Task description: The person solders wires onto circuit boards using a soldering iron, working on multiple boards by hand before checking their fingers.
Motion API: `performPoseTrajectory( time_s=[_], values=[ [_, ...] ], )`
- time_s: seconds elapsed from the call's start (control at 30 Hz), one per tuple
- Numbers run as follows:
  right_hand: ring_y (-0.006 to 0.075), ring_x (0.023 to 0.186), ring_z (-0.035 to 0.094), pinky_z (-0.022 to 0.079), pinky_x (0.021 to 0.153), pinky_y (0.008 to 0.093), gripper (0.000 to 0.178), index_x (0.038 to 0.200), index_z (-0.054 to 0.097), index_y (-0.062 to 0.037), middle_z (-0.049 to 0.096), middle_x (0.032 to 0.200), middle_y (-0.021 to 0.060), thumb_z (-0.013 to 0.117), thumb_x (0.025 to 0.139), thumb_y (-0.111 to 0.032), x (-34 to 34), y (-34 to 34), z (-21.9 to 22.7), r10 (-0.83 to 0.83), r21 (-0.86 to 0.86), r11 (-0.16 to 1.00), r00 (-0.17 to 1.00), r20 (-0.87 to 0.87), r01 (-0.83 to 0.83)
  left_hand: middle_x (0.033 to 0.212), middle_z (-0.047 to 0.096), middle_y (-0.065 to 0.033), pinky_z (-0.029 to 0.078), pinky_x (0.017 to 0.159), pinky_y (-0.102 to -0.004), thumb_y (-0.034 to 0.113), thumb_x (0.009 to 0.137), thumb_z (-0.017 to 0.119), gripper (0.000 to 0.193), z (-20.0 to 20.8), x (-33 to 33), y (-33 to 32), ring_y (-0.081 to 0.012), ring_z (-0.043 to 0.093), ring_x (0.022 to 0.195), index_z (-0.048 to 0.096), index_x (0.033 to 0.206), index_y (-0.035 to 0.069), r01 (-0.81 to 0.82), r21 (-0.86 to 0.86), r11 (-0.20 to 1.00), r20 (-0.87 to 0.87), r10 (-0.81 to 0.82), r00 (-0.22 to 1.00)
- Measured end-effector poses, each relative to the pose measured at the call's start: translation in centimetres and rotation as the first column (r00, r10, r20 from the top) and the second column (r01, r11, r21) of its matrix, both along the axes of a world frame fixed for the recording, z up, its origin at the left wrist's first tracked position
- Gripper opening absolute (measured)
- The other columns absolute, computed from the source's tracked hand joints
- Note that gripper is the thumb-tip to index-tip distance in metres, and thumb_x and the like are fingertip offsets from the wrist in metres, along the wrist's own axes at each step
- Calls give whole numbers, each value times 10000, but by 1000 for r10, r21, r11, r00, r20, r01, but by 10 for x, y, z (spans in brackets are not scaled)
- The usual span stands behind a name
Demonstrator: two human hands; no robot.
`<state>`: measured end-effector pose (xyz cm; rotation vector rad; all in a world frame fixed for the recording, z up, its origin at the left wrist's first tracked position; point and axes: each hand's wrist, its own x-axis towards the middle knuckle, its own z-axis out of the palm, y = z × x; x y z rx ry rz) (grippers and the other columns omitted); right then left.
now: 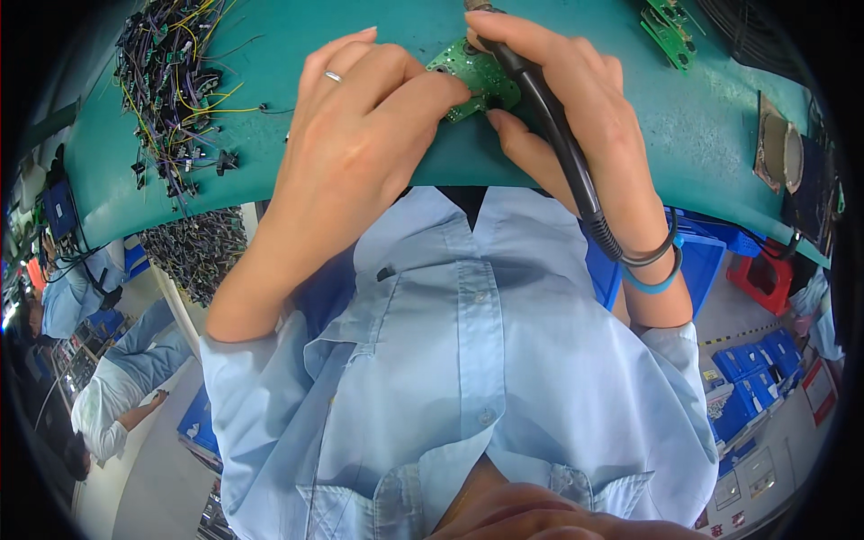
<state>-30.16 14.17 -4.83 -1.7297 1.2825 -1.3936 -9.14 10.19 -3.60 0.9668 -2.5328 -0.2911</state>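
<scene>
My left hand (346, 135), with a ring on one finger, is closed with its fingertips pressed on the edge of a small green circuit board (484, 76). Whether those fingers also pinch a small part or wire is hidden. My right hand (598, 108) is closed round a black soldering iron (504, 56), whose metal end points away at the top edge of the picture. Its black cord (562, 139) runs back along my palm to the wrist. The right thumb lies against the near edge of the board, just above the green mat (360, 20).
A heap of small connectors with coloured wires (171, 99) covers the mat's left side. More green boards (668, 36) lie at the far right. A brown pad in a holder (778, 148) sits by the right edge. Blue bins (751, 382) and a red stool (763, 277) stand beyond.
</scene>
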Motion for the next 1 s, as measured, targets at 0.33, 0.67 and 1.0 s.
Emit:
performPoseTrajectory(
  time_s=[0.33,0.67,1.0],
  values=[
    [233,944,655,499,921,319,535,1378,612,-3,704,1156,129,690,848,2,-12,-5,-19,61,-102,993,998,23,-58,883,644,-34,540,795,-328,-28,826,711,110,-54,-41,-37,-217,695,941,716,919,31,287,-369,884,-665,-467,582],
    [256,875,720,548,918,343,457,1375,606,34,734,1123,163,672,947,-113,-38,26,-14,9,-204,979,999,-42,-18,917,650,-32,554,889,-330,-94,813,699,200,-17,-10,-10,-225,714,1077,740,968,26,172,-105,979,-229,-192,954],
    [290,891,724,538,948,410,327,1176,647,19,724,1013,205,702,945,-207,-42,78,4,-112,41,993,984,138,107,881,616,-48,552,851,-334,-84,815,708,152,-22,-18,-13,-237,697,998,714,930,15,204,-113,972,-304,-229,925]
  ],
)
